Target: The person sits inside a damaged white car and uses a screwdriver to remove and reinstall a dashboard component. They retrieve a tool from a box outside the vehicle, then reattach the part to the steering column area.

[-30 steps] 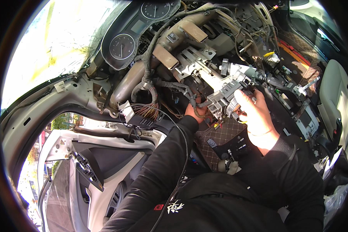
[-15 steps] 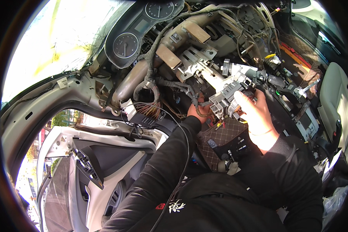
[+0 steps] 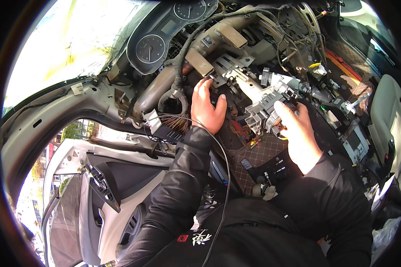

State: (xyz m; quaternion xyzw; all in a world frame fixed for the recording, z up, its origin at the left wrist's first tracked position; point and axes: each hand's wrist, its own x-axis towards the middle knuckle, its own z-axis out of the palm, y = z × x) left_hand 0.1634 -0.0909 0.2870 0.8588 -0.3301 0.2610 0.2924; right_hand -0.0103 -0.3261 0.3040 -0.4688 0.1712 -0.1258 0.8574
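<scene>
My right hand [image 3: 298,129] grips the upper end of the steering column [image 3: 252,90], thumb on top; the fingers underneath are partly hidden. A grey plastic switch housing [image 3: 265,110] sits at that end, just left of the hand. My left hand [image 3: 208,108] is stretched out with thumb and fingers apart, holding nothing I can see. Its fingertips reach up beside a tan bracket [image 3: 199,62] on the dashboard's metal cross beam [image 3: 158,91]; whether they touch is unclear. Left of that hand runs a dark taped wiring harness [image 3: 177,73] with a loop and a bundle of brown wires [image 3: 176,123].
An instrument cluster [image 3: 150,49] stands at the upper left, below the windscreen. An open car door [image 3: 120,178] lies to the left. A thin black cable [image 3: 227,178] crosses over my left forearm. Brown quilted floor mat [image 3: 263,153] and a light seat [image 3: 387,111] lie to the right.
My left hand has come up from low beneath the steering column, near the wires, to beside the tan bracket. My right hand keeps its grip. The view has shifted slightly.
</scene>
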